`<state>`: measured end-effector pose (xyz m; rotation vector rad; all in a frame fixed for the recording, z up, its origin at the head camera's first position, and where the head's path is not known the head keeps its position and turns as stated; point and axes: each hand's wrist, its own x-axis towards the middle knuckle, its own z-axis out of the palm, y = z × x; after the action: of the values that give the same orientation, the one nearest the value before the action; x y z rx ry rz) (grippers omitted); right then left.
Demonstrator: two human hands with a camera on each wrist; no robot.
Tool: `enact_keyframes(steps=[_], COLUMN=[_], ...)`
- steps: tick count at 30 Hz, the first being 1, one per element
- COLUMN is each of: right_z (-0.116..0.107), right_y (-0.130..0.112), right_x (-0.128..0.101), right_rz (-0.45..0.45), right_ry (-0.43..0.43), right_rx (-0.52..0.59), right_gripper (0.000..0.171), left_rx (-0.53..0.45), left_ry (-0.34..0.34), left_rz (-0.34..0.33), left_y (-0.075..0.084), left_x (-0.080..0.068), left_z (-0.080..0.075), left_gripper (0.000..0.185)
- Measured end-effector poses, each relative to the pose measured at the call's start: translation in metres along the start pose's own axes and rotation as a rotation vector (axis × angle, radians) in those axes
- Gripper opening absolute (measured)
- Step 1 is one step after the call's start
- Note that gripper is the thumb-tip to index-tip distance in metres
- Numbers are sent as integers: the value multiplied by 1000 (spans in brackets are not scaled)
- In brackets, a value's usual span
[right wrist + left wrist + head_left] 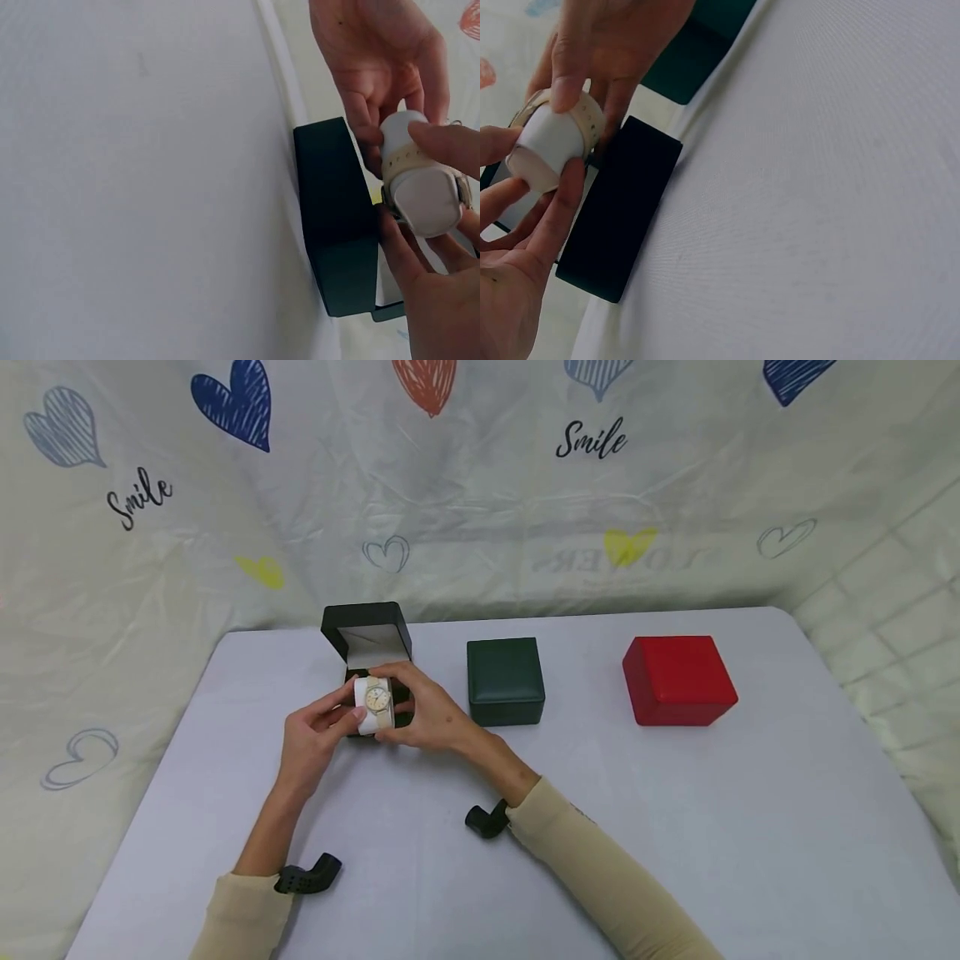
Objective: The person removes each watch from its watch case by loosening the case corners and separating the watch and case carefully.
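A wristwatch with a cream strap and pale round dial is wrapped round a white watch cushion. My left hand grips the cushion's left end between thumb and fingers. From the other side my right hand holds the watch, its thumb on the strap in the right wrist view. Both hands hold it over a dark watch box, whose lid stands raised at the back and shows a pale lining. The hands hide most of the box's base; its dark outer wall appears in the left wrist view.
Right of the open box stands a closed dark green box, and farther right a closed red box. All are on a white-covered table. A printed curtain hangs behind the table. Each wrist wears a black camera mount.
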<state>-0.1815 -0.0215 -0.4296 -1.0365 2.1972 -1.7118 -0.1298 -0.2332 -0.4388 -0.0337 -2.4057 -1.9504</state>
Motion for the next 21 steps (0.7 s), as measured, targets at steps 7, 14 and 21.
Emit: enact_keyframes(steps=[7, 14, 21], right_z=[-3, -2, 0], right_y=[3, 0, 0], right_x=[1, 2, 2], right_rz=[-13, -3, 13], right_ry=[-42, -29, -6], right_rx=[-3, -4, -4], right_gripper=[89, 85, 85], left_rx=[-19, -64, -59], left_ry=[-34, -68, -81], left_rz=[47, 34, 12], left_y=[2, 3, 5], left_x=[0, -1, 0], left_z=[0, -2, -3], left_gripper=[52, 53, 51])
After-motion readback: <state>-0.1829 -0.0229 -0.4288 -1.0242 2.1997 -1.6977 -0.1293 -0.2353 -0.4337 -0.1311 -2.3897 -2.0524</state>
